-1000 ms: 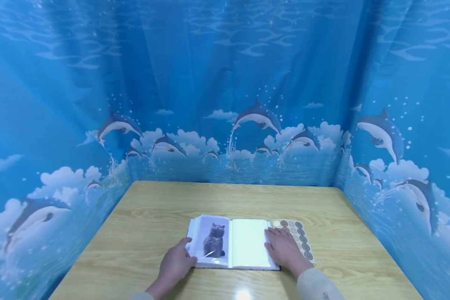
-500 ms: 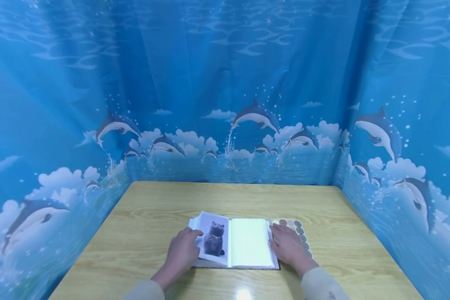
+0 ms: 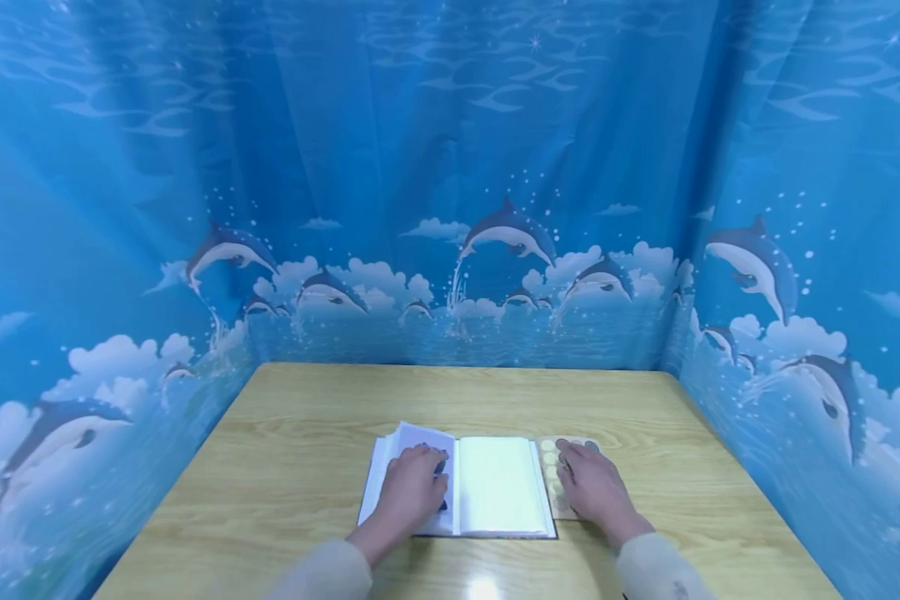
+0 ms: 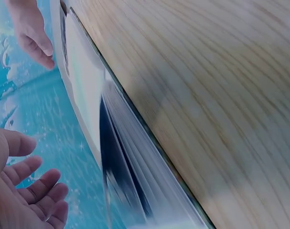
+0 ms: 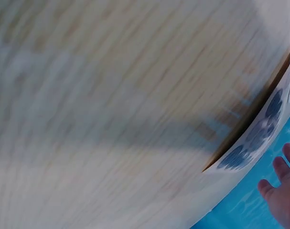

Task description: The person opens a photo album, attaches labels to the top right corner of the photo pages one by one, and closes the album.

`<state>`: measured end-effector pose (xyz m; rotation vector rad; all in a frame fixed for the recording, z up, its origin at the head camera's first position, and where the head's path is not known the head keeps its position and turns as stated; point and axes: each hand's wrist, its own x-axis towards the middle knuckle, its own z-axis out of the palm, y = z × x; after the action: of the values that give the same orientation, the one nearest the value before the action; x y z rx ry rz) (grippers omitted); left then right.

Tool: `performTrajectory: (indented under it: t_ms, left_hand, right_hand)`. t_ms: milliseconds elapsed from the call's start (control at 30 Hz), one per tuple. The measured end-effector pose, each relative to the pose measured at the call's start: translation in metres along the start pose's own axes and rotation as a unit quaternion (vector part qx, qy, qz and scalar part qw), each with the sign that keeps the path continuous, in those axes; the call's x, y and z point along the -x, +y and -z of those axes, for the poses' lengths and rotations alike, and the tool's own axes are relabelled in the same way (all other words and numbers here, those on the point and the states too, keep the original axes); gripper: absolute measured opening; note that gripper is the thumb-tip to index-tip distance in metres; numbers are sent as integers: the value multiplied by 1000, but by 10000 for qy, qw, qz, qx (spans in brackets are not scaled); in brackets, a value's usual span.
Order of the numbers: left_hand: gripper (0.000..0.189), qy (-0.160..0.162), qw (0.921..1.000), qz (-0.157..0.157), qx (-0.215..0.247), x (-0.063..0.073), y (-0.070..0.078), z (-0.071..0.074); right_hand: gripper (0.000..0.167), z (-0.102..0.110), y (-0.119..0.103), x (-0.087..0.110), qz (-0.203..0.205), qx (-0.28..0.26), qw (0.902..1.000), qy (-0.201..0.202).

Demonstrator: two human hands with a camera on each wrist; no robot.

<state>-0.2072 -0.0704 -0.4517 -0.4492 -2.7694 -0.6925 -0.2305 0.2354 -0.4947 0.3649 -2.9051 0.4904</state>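
Note:
An open photo album (image 3: 495, 487) lies on the table, its right page blank white. A cat picture (image 3: 429, 436) fills the left page, mostly hidden behind my left hand (image 3: 408, 485). That hand hovers over the page with relaxed, slightly bent fingers and nothing in them, as the left wrist view shows. The page edges (image 4: 135, 148) fan apart there. Against the album's right side lies a sheet of round stickers (image 3: 550, 460). My right hand (image 3: 596, 485) is over this sheet, covering much of it. In the right wrist view the fingers (image 5: 281, 168) are extended, near the sheet's patterned circles (image 5: 259, 136).
The wood-grain table (image 3: 307, 417) extends around the album on every side. A blue curtain (image 3: 390, 167) printed with dolphins and clouds hangs behind and along both sides. Light glares on the table's front (image 3: 483, 588).
My left hand has left the album's left edge and moved right over the cat picture. The lifted left leaf has settled somewhat. My right hand has shifted right, off the album's edge.

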Motion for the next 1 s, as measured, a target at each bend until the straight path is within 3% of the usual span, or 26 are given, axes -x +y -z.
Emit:
performTrajectory:
  t_ms: [100, 333, 533, 767, 1000]
  left_hand:
    - [27, 59, 9998, -190, 66, -2, 9, -5]
    - [29, -26, 9994, -20, 344, -8, 28, -24]
    - [28, -4, 9989, -148, 444, -17, 40, -42]
    - [31, -343, 9987, -188, 331, -25, 55, -61]
    - [34, -704, 9965, -355, 260, -29, 71, -75]
  right_hand:
    - [46, 3, 9, 2, -225, 140, 9996, -77]
    - [48, 6, 25, 7, -840, 276, 9957, -287]
    - [49, 7, 32, 12, -1194, 212, 9921, -309]
    - [52, 3, 42, 14, -1484, 289, 9877, -394]
    - [53, 3, 45, 14, -1501, 361, 9870, -443]
